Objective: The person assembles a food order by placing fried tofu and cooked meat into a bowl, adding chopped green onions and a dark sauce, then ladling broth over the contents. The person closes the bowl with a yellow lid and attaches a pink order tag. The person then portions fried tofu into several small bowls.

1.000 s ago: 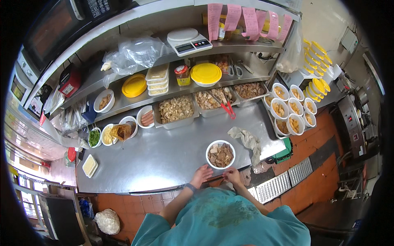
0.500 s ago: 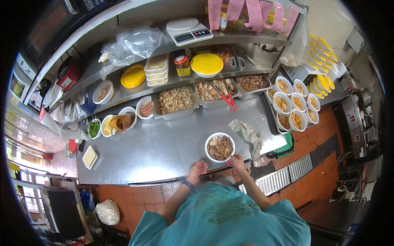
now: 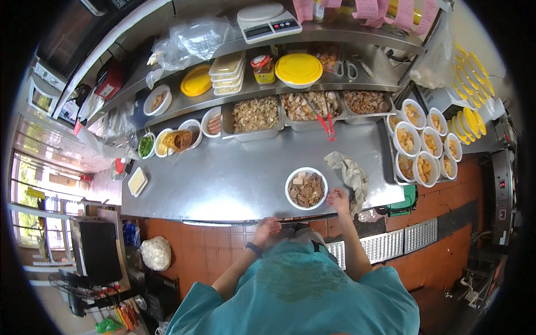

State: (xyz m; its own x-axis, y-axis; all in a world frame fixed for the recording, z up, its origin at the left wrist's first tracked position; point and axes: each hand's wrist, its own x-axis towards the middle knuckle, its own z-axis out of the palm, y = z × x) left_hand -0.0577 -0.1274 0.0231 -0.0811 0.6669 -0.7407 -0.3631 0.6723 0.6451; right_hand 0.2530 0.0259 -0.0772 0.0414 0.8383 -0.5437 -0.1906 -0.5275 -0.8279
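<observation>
A round white bowl (image 3: 289, 199) filled with sliced brown meat and a few pale chunks stands near the front edge of the steel counter (image 3: 223, 184). Just to its right is my right hand (image 3: 338, 201), empty, fingers apart, close to a crumpled grey-beige cloth (image 3: 353, 177); whether it touches the cloth I cannot tell. My left hand (image 3: 268, 229) is held at the counter's front edge, left of and nearer than the bowl. It is empty, with its fingers loosely stretched out. Red-handled tongs (image 3: 329, 129) rest in the middle metal pan of meat.
Metal pans of chopped meat (image 3: 254, 114) line the back of the counter. To the right, a tray holds several food-filled white bowls (image 3: 406, 139). At left are small bowls, one with chopped greens (image 3: 146, 146), and a lidded rectangular container (image 3: 137, 182). Above, a shelf carries a scale (image 3: 268, 25).
The view has shifted, so the counter appears farther right and higher. My right hand has moved away from the bowl's rim toward the cloth. My left hand has drawn back toward me.
</observation>
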